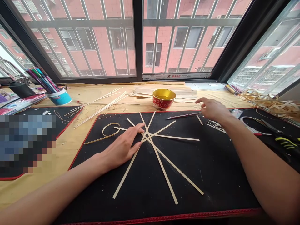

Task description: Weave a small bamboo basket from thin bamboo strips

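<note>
Several pale flat bamboo-like strips lie crossed in a star on the black mat. My left hand rests at the crossing, its fingers stretched out and its thumb apart, touching the strips. My right hand hovers above the mat's back edge with its index finger extended to the left; nothing shows in it. Below and left of that hand lies a dark pencil-like stick. Short strip pieces lie under the right wrist. A thin strip bent into a ring sits left of the star.
A red paper bowl, gold inside, stands behind the black mat. Flat strips are stacked behind it, loose thin strips to its left. Pliers and coiled strips lie right; a pen cup stands left.
</note>
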A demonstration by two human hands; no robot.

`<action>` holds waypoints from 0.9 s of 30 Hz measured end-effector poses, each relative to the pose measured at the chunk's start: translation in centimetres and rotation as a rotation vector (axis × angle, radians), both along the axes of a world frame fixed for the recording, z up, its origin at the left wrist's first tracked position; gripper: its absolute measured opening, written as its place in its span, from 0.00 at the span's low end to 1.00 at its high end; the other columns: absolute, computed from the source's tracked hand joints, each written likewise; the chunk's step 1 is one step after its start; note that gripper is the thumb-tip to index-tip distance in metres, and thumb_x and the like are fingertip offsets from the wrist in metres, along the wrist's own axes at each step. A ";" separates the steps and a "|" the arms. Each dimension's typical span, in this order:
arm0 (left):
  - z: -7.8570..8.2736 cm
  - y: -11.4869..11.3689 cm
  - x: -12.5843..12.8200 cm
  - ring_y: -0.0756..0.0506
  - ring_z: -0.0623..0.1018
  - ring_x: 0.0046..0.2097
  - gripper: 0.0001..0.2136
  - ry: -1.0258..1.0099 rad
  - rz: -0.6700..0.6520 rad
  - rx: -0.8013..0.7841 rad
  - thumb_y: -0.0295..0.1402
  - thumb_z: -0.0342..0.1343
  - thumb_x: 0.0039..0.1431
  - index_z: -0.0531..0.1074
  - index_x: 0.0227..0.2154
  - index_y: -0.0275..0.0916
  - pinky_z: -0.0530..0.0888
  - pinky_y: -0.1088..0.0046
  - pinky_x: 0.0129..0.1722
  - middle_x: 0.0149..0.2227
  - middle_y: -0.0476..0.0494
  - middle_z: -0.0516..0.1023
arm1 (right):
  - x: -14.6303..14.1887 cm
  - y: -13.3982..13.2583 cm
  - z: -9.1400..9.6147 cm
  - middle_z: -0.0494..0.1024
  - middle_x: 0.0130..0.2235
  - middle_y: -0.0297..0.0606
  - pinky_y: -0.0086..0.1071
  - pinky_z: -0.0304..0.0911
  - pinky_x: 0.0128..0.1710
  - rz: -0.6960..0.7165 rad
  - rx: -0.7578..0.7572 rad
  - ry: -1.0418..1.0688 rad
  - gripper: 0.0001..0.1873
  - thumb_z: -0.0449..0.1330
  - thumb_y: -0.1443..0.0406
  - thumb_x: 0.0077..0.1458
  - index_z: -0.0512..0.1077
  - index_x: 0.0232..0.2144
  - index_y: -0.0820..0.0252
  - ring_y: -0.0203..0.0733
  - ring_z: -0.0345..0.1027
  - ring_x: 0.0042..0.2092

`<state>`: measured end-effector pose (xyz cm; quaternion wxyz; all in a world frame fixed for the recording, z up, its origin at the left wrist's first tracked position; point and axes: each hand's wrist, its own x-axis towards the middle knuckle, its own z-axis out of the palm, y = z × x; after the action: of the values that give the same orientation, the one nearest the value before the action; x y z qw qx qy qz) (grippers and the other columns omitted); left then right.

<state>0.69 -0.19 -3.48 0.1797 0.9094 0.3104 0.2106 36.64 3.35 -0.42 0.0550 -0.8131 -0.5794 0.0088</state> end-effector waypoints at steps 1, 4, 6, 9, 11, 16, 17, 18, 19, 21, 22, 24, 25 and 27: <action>0.1 0.0 0.0 0.45 0.69 0.58 0.26 0.001 0.003 -0.003 0.29 0.48 0.63 0.47 0.62 0.40 0.65 0.60 0.59 0.54 0.40 0.70 | -0.4 0.2 -0.6 0.70 0.54 0.52 0.37 0.60 0.39 0.060 -0.002 -0.024 0.28 0.50 0.72 0.52 0.64 0.56 0.59 0.51 0.67 0.49; 0.2 -0.1 0.1 0.45 0.69 0.58 0.25 -0.009 0.012 -0.009 0.30 0.47 0.64 0.47 0.62 0.40 0.65 0.59 0.59 0.54 0.39 0.70 | -1.4 0.6 -1.9 0.71 0.54 0.46 0.37 0.61 0.43 0.232 -0.033 -0.093 0.31 0.52 0.74 0.48 0.66 0.55 0.57 0.52 0.63 0.54; 0.3 -0.2 0.1 0.45 0.69 0.58 0.25 -0.006 0.013 -0.014 0.30 0.46 0.65 0.46 0.62 0.41 0.66 0.58 0.59 0.55 0.39 0.70 | -1.8 0.7 -2.1 0.75 0.49 0.45 0.38 0.62 0.42 0.288 -0.050 -0.138 0.28 0.52 0.74 0.46 0.71 0.50 0.57 0.53 0.65 0.52; 0.4 -0.2 0.2 0.44 0.67 0.59 0.24 0.032 -0.013 -0.022 0.30 0.44 0.65 0.46 0.62 0.41 0.65 0.57 0.59 0.56 0.39 0.69 | -1.8 0.7 -1.7 0.77 0.43 0.46 0.38 0.62 0.38 0.301 -0.058 -0.179 0.19 0.54 0.73 0.46 0.76 0.40 0.59 0.53 0.69 0.45; 0.4 -0.3 0.2 0.44 0.67 0.60 0.23 0.056 -0.032 -0.023 0.30 0.43 0.66 0.46 0.62 0.41 0.65 0.58 0.59 0.56 0.39 0.69 | -1.7 0.5 -1.0 0.77 0.40 0.47 0.38 0.62 0.36 0.294 -0.036 -0.187 0.12 0.56 0.72 0.47 0.76 0.34 0.60 0.54 0.70 0.42; 0.4 -0.3 0.4 0.44 0.65 0.61 0.21 0.112 -0.046 -0.043 0.31 0.41 0.67 0.49 0.61 0.38 0.64 0.58 0.60 0.58 0.38 0.68 | -3.1 -0.7 0.9 0.74 0.41 0.50 0.39 0.64 0.39 0.209 0.267 -0.127 0.07 0.57 0.68 0.52 0.69 0.36 0.64 0.53 0.70 0.42; 0.5 -0.3 0.4 0.44 0.65 0.61 0.20 0.116 -0.045 -0.047 0.31 0.41 0.67 0.49 0.60 0.38 0.65 0.58 0.60 0.58 0.37 0.67 | -4.0 -1.0 1.1 0.73 0.41 0.50 0.38 0.65 0.39 0.191 0.361 -0.043 0.08 0.55 0.67 0.54 0.67 0.38 0.64 0.50 0.71 0.41; 0.5 -0.3 0.4 0.44 0.65 0.61 0.20 0.116 -0.046 -0.048 0.32 0.41 0.67 0.50 0.60 0.38 0.65 0.58 0.60 0.58 0.37 0.67 | -5.2 -1.3 1.1 0.73 0.41 0.48 0.36 0.66 0.37 0.187 0.475 0.172 0.08 0.54 0.65 0.55 0.66 0.38 0.63 0.46 0.72 0.38; 0.5 -0.3 0.5 0.44 0.65 0.61 0.19 0.113 -0.046 -0.047 0.31 0.41 0.67 0.51 0.59 0.38 0.66 0.58 0.59 0.58 0.37 0.67 | -6.5 -1.5 0.9 0.73 0.39 0.45 0.34 0.67 0.32 0.210 0.531 0.463 0.09 0.54 0.63 0.56 0.64 0.38 0.62 0.42 0.73 0.33; 0.7 -0.2 0.5 0.44 0.66 0.61 0.18 0.110 -0.048 -0.041 0.31 0.41 0.66 0.53 0.58 0.39 0.67 0.59 0.58 0.58 0.37 0.67 | -9.3 -2.0 0.2 0.74 0.37 0.41 0.34 0.70 0.31 0.370 0.434 0.972 0.12 0.56 0.57 0.54 0.64 0.36 0.60 0.42 0.74 0.32; 0.7 -0.1 0.5 0.44 0.67 0.60 0.17 0.109 -0.049 -0.036 0.31 0.42 0.66 0.54 0.57 0.39 0.67 0.59 0.58 0.57 0.37 0.67 | -10.7 -2.2 -0.4 0.75 0.38 0.41 0.35 0.71 0.33 0.472 0.325 1.130 0.15 0.57 0.55 0.53 0.66 0.36 0.59 0.43 0.74 0.35; 0.8 0.1 0.5 0.45 0.68 0.59 0.16 0.109 -0.053 -0.021 0.31 0.42 0.66 0.55 0.56 0.40 0.67 0.59 0.58 0.56 0.38 0.69 | -12.7 -2.4 -1.6 0.77 0.35 0.40 0.36 0.72 0.36 0.579 0.159 1.281 0.19 0.59 0.50 0.51 0.68 0.35 0.60 0.43 0.74 0.37; 0.8 0.2 0.4 0.45 0.69 0.58 0.15 0.108 -0.056 -0.010 0.31 0.42 0.66 0.56 0.55 0.40 0.67 0.60 0.58 0.55 0.38 0.69 | -13.4 -2.4 -2.2 0.77 0.34 0.39 0.36 0.72 0.38 0.593 0.125 1.316 0.21 0.59 0.48 0.51 0.68 0.35 0.60 0.42 0.74 0.36; 0.8 0.5 0.4 0.44 0.69 0.57 0.14 0.111 -0.059 0.012 0.30 0.43 0.66 0.58 0.53 0.40 0.67 0.59 0.58 0.54 0.39 0.70 | -14.1 -2.4 -3.2 0.77 0.30 0.37 0.35 0.71 0.38 0.570 0.146 1.319 0.22 0.60 0.47 0.49 0.68 0.33 0.61 0.39 0.74 0.33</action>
<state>1.06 0.28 -2.67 0.1631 0.9294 0.2917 0.1564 22.53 0.95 -3.60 0.4430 -0.4499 -0.6145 0.4730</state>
